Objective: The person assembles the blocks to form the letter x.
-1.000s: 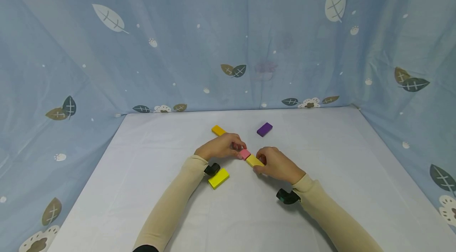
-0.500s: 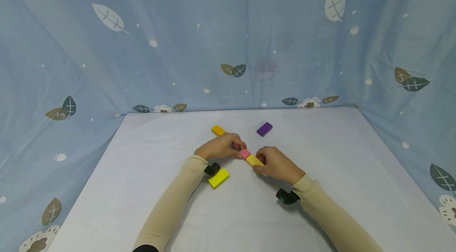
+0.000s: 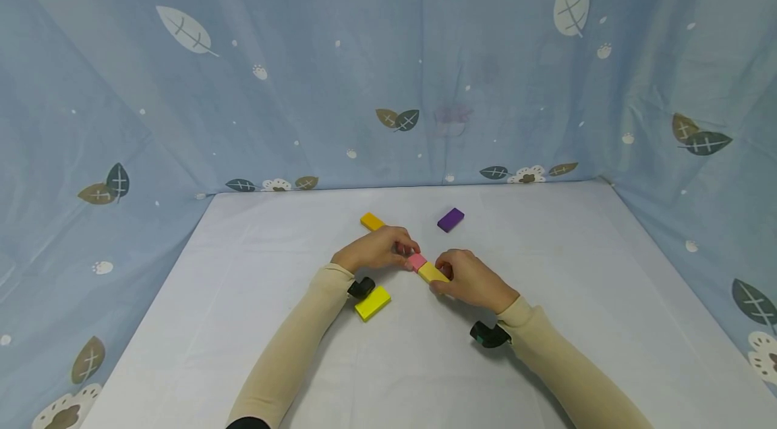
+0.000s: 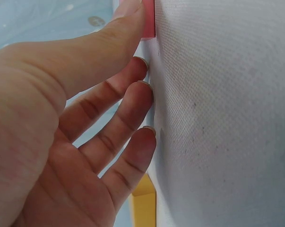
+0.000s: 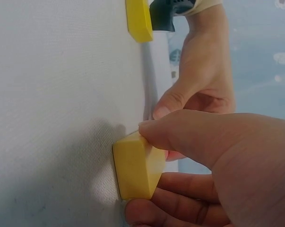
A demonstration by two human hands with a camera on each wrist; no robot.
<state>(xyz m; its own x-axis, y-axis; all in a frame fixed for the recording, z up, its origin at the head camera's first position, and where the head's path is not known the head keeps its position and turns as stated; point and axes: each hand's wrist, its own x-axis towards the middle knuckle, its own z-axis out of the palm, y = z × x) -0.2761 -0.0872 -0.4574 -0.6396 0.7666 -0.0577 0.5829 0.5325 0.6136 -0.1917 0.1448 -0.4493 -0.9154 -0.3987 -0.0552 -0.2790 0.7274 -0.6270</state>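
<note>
In the head view my left hand (image 3: 379, 248) pinches a pink block (image 3: 416, 262) lying on the white tabletop. The left wrist view shows the thumb on that pink block (image 4: 149, 21), with three fingers spread loosely below. My right hand (image 3: 476, 280) holds a pale yellow block (image 3: 432, 272) between thumb and fingers. The two blocks stand end to end in one slanting line, their ends meeting. In the right wrist view the pale yellow block (image 5: 133, 168) rests against the table, its end face toward the camera.
A bright yellow block (image 3: 373, 303) lies beside the left wrist. Beyond the left hand is an orange-yellow block (image 3: 371, 221), partly covered by it. Further back lies a purple block (image 3: 451, 220). A blue patterned curtain (image 3: 388, 65) hangs along the table's far edge.
My right hand and the pale yellow block have shifted very slightly left, up against the pink block. The left hand and the other blocks stay as they were.
</note>
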